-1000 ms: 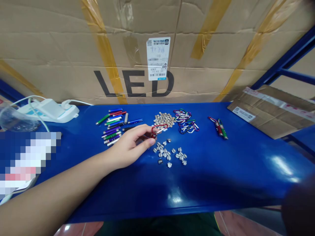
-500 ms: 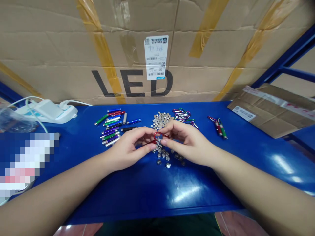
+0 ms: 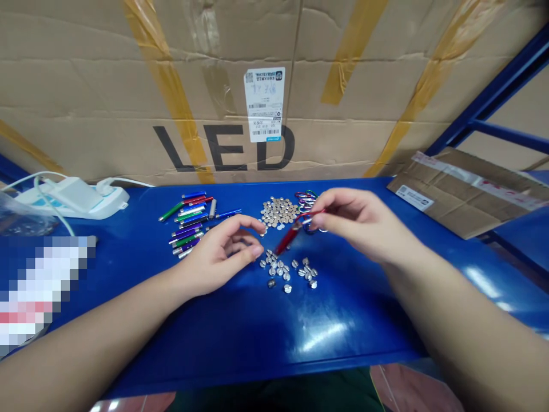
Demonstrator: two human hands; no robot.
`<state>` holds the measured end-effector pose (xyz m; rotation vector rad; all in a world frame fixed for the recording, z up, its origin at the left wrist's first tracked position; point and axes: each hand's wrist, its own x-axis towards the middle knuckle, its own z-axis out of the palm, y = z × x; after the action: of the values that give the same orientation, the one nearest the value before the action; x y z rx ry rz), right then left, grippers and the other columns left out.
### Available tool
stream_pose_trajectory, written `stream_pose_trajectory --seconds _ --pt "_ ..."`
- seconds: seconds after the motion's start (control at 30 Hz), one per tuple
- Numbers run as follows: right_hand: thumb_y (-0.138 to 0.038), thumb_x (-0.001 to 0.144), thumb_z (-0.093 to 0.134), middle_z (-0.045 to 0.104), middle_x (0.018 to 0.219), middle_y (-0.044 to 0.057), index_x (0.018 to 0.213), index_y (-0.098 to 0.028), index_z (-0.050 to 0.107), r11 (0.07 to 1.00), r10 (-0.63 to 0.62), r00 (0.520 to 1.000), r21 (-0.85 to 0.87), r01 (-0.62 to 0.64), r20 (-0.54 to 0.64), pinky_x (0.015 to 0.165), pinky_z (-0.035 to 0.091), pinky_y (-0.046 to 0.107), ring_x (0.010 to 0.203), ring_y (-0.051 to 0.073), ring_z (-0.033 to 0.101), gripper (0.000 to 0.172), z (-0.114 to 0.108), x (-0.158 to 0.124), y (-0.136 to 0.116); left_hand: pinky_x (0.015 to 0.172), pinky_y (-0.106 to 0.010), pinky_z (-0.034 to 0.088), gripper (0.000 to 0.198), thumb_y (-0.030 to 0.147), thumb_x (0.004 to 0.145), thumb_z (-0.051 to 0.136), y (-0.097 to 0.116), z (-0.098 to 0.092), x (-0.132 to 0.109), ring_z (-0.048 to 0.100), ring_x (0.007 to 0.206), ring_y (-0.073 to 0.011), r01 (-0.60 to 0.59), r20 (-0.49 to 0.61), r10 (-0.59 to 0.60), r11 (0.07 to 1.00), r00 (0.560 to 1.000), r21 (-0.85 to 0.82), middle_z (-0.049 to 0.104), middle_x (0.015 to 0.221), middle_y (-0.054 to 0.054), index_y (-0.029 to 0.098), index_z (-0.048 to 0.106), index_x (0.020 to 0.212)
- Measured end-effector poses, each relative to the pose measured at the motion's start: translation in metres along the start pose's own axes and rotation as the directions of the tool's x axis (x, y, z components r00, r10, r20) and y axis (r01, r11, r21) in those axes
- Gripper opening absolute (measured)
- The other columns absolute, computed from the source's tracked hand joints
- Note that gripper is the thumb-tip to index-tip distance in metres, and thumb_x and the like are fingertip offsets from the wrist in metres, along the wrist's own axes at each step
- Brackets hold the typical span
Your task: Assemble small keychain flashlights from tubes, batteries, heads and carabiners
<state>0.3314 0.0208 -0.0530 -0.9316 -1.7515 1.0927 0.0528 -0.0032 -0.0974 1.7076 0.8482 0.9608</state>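
My right hand (image 3: pixel 354 220) pinches a red carabiner, from which a small red penlight (image 3: pixel 287 239) hangs, tilted down to the left and blurred by motion. My left hand (image 3: pixel 231 249) is empty, thumb and fingers apart, just left of the penlight. Below them several slotted silver caps (image 3: pixel 281 269) lie scattered. Behind the hands is a heap of button cells (image 3: pixel 279 210). Colored carabiners (image 3: pixel 306 199) are piled there too, partly covered by my right hand. Left of my left hand lie several metallic penlight tubes (image 3: pixel 189 220) in blue, green, red, purple and silver.
The blue table (image 3: pixel 240 337) ends at a near edge. A large cardboard box (image 3: pixel 206 68) marked LED stands along the back. At right rests a smaller cardboard box (image 3: pixel 467 194); at left, a white power strip (image 3: pixel 72 197) with cables and a pixelated item.
My left hand has come away from the red penlight and carabiner. My right hand has carried both to the right and up, uncovering more caps. The finished-looking penlights at right are now hidden.
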Motion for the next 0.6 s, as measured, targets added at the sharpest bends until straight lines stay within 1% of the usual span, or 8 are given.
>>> stream_pose_trajectory --seconds 0.1,0.17,0.23,0.3,0.37,0.47,0.53,0.6 --pt "-0.044 0.077 0.086 0.070 0.078 0.001 0.088 -0.024 0.070 0.999 -0.009 0.978 -0.049 -0.001 -0.206 0.068 0.056 0.032 0.068 0.015 0.064 0.028 -0.034 0.001 -0.003 0.082 -0.028 0.062 0.025 0.032 0.099 0.068 -0.002 -0.004 -0.001 0.070 0.102 -0.0179 -0.043 0.038 0.041 0.997 0.998 0.063 0.062 0.115 -0.009 0.020 0.061 0.120" --pt "-0.044 0.079 0.085 0.069 0.076 0.002 0.089 -0.024 0.071 0.986 -0.014 0.962 -0.165 -0.033 -0.272 0.066 0.054 0.031 0.066 0.015 0.062 0.026 -0.062 0.002 0.000 0.084 -0.028 0.062 0.022 0.030 0.100 0.065 -0.003 -0.006 -0.001 0.068 0.100 -0.0168 -0.063 0.040 0.059 0.993 0.997 0.102 0.061 0.114 -0.007 0.021 0.062 0.120" --pt "-0.043 0.078 0.085 0.072 0.081 0.006 0.087 -0.023 0.070 0.948 0.017 0.945 -0.295 -0.119 -0.326 0.067 0.053 0.032 0.068 0.015 0.063 0.026 -0.088 0.002 0.008 0.085 -0.029 0.061 0.021 0.029 0.101 0.064 -0.003 -0.007 0.000 0.067 0.099 -0.0166 -0.074 0.041 0.069 0.987 0.997 0.139 0.060 0.113 -0.007 0.021 0.062 0.120" --pt "-0.046 0.080 0.082 0.073 0.084 0.009 0.086 -0.022 0.071 0.905 0.116 0.947 -0.361 -0.225 -0.299 0.070 0.053 0.032 0.073 0.016 0.066 0.028 -0.107 0.002 0.018 0.084 -0.030 0.061 0.020 0.028 0.101 0.063 -0.003 -0.007 0.001 0.067 0.097 -0.0166 -0.087 0.047 0.080 0.980 0.996 0.176 0.060 0.113 -0.008 0.020 0.062 0.120" --pt "-0.052 0.076 0.084 0.073 0.083 0.009 0.087 -0.022 0.070 0.885 0.186 0.945 -0.371 -0.281 -0.270 0.069 0.053 0.033 0.073 0.018 0.066 0.035 -0.119 0.002 0.027 0.083 -0.030 0.060 0.020 0.027 0.101 0.062 -0.002 -0.007 0.001 0.066 0.095 -0.0163 -0.104 0.055 0.094 0.973 0.994 0.208 0.060 0.113 -0.008 0.020 0.062 0.119" --pt "-0.060 0.066 0.087 0.074 0.083 0.008 0.090 -0.022 0.069 0.888 0.277 0.941 -0.322 -0.328 -0.195 0.066 0.054 0.035 0.069 0.018 0.064 0.048 -0.126 0.001 0.033 0.082 -0.030 0.059 0.019 0.027 0.101 0.061 -0.002 -0.007 0.002 0.066 0.093 -0.0155 -0.122 0.062 0.110 0.963 0.992 0.239 0.060 0.112 -0.008 0.020 0.062 0.119" --pt "-0.063 0.067 0.085 0.075 0.084 0.008 0.095 -0.022 0.070 0.878 0.323 0.933 -0.318 -0.357 -0.158 0.066 0.055 0.035 0.067 0.018 0.064 0.052 -0.129 0.000 0.034 0.082 -0.030 0.059 0.019 0.027 0.101 0.061 -0.002 -0.008 0.001 0.066 0.092 -0.0150 -0.122 0.067 0.109 0.961 0.992 0.249 0.059 0.112 -0.007 0.020 0.062 0.119" --pt "-0.062 0.070 0.083 0.075 0.082 0.008 0.096 -0.021 0.071 0.845 0.360 0.918 -0.359 -0.397 -0.169 0.066 0.055 0.036 0.066 0.018 0.062 0.051 -0.131 0.001 0.036 0.082 -0.030 0.058 0.019 0.027 0.102 0.060 -0.002 -0.008 0.001 0.065 0.092 -0.0148 -0.119 0.073 0.104 0.960 0.992 0.252 0.059 0.113 -0.007 0.021 0.062 0.120"
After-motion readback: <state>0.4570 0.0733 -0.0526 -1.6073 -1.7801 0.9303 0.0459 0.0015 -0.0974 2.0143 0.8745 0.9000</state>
